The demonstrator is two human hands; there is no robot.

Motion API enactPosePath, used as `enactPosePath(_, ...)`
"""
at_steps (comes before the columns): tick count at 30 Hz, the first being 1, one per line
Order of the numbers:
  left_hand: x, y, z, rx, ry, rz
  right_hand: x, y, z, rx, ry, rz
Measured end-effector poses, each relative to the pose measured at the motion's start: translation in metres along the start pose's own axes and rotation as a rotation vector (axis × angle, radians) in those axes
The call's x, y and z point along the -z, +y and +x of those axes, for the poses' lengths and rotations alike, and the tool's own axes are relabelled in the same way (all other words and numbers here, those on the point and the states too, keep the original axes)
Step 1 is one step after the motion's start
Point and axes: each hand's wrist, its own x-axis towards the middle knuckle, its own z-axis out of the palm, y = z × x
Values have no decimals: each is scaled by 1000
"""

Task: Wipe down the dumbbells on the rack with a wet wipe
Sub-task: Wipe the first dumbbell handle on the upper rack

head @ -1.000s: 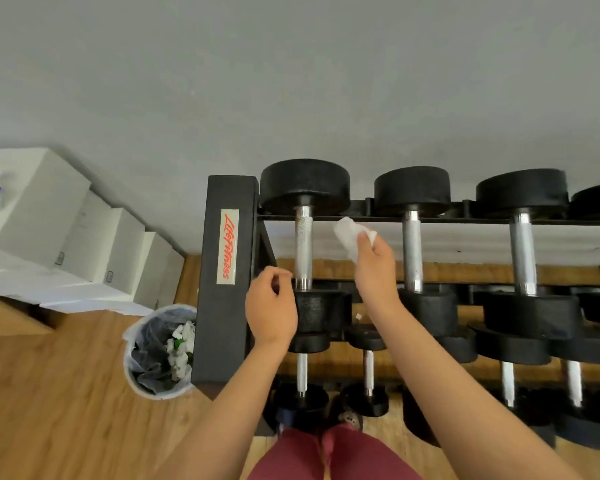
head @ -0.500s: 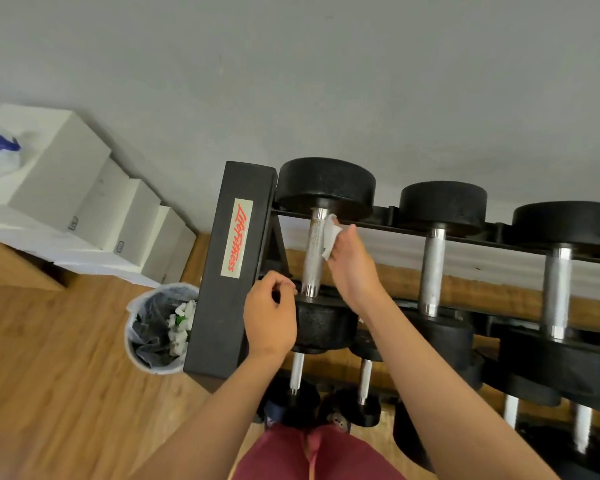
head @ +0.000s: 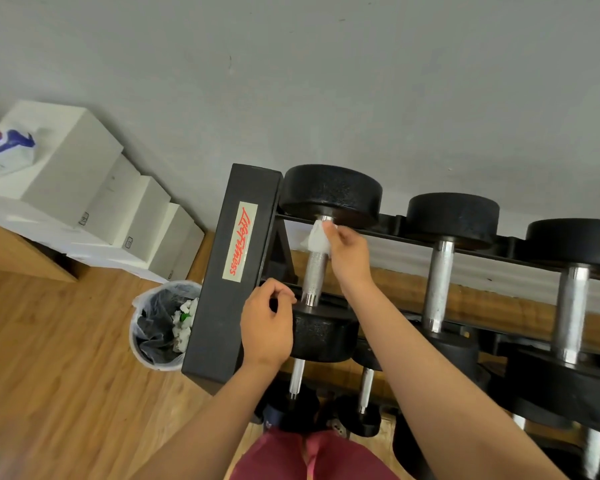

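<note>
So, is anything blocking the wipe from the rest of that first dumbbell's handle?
Nothing visible does. The right hand holds the wipe against the top of the handle, and the metal below it is bare. The left hand sits beside the near head, off to the handle's side.

Open gap between leftmost knurled chrome dumbbell handle [head: 314, 275] and next chrome dumbbell handle [head: 438, 282]; black steel rack end post [head: 219, 306] walls off left; lined trash bin [head: 134, 341] beyond.
</note>
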Motion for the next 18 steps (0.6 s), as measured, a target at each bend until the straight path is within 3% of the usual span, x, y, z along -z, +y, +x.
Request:
enactPosePath(2, 0, 1, 0, 4, -5, 3, -1, 0, 0, 4, 33, 26)
enactPosePath(7, 0, 2, 0, 1, 0, 6, 3, 12, -6, 54, -106, -4)
enactPosePath(10, 0, 2, 0, -4, 2, 11, -2, 10, -6, 90, 28, 27)
enactPosePath(14, 0, 1, 0, -8, 2, 9, -12, 3, -2, -17, 241, 261)
enactPosePath(18, 1, 3, -1, -8, -3, 11, -13, 1, -3, -81, 230, 320)
